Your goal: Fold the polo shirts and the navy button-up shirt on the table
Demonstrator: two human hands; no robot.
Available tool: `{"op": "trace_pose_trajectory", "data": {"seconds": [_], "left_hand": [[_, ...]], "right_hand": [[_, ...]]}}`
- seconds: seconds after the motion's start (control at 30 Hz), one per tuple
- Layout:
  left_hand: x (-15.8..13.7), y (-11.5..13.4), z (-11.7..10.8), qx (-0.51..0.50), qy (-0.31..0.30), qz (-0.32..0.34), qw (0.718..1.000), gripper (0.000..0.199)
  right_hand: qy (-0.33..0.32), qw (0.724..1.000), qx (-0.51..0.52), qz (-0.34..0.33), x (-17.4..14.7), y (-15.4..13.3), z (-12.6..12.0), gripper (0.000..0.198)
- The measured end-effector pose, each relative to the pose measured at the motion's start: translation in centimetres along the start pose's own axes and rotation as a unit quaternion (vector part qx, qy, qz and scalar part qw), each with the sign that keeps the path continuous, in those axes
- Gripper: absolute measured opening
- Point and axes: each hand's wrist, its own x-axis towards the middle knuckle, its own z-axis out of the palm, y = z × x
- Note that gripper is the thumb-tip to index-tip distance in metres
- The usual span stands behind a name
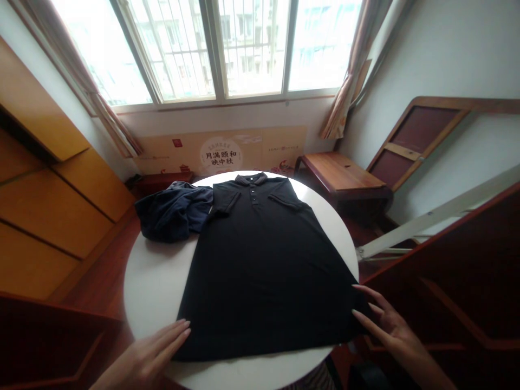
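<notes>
A black short-sleeved polo shirt (264,271) lies spread front side up on the round white table (142,287). Its collar points toward the window, and both sleeves fold in over the chest. My left hand (148,349) rests at the lower left corner, fingers stretched out and touching the cloth. At the lower right, my right hand (390,322) touches the hem corner, which reaches past the table edge; thumb and fingers are apart. Left of the collar, a crumpled dark blue garment (174,211) lies in a heap.
Beyond the table stand a small wooden table (341,170) and a long printed board (260,143) under the window. Yellow cabinets (52,200) line the left side. A folded panel with a wooden frame (422,135) leans at the right wall, near a pale metal bar (426,214).
</notes>
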Motion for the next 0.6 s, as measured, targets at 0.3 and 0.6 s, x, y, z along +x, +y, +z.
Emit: {"op": "trace_pose_trajectory", "data": {"seconds": [0.3, 0.6], "left_hand": [[-1.7, -2.3, 0.8, -0.102, 0.034, -0.046, 0.993, 0.064], [-2.8, -3.1, 0.6, -0.146, 0.012, -0.105, 0.984, 0.048]], "right_hand": [[-0.135, 0.988, -0.041, 0.055, -1.6, -1.4, -3.7, 0.054], [0.066, 0.980, -0.176, -0.068, -1.2, -4.3, -4.7, 0.061]]}}
